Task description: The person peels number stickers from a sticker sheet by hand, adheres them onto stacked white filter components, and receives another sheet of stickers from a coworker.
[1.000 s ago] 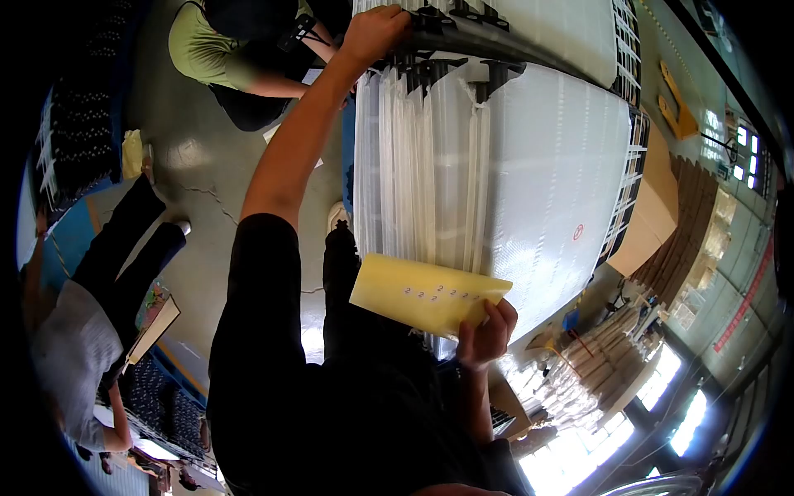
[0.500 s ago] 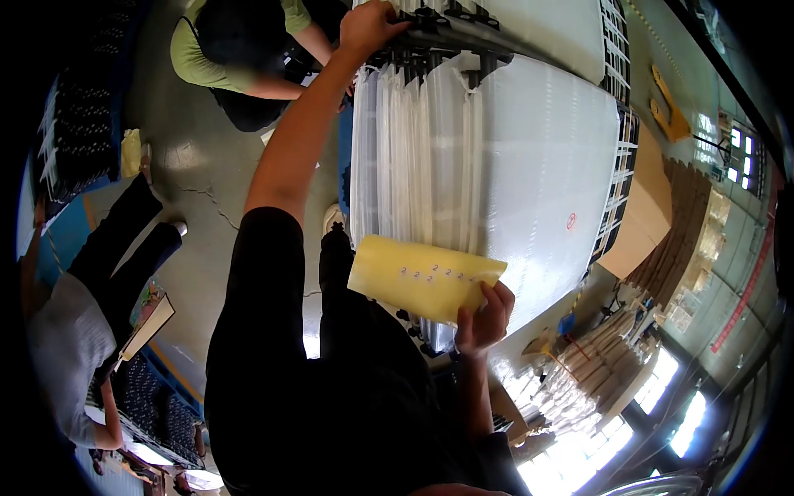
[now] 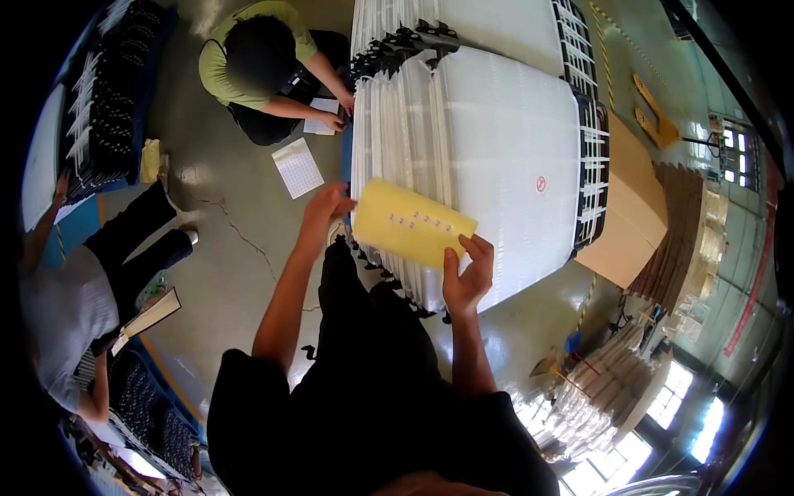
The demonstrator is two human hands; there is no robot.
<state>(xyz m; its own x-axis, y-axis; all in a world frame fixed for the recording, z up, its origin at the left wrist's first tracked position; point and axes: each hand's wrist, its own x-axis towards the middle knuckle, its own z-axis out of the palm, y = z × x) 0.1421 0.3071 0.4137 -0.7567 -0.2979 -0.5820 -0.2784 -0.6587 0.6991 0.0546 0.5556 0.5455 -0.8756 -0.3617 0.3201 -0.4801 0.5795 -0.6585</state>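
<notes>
A yellow sheet (image 3: 413, 223) with several small labels, each bearing a "2", is pinched at its lower right corner by my right hand (image 3: 470, 273). My left hand (image 3: 325, 207) is at the sheet's left edge, fingers loosely bent and slightly apart, with the fingertips pointing at it. Behind the sheet stands a stack of large white translucent panels (image 3: 509, 140). Black end pieces (image 3: 413, 37) line its upper left edge, and a small round red mark (image 3: 542, 183) shows on its near face.
A person in a green shirt (image 3: 285, 62) crouches at the stack's left, beside a paper sheet (image 3: 298, 168) on the floor. Another person (image 3: 78, 314) stands at far left with a clipboard (image 3: 149, 318). Cardboard (image 3: 633, 202) and a yellow pallet jack (image 3: 657, 116) are at right.
My left hand has come down from the black end pieces to the yellow sheet. The sheet and my right hand have shifted up and left in view as the camera moved.
</notes>
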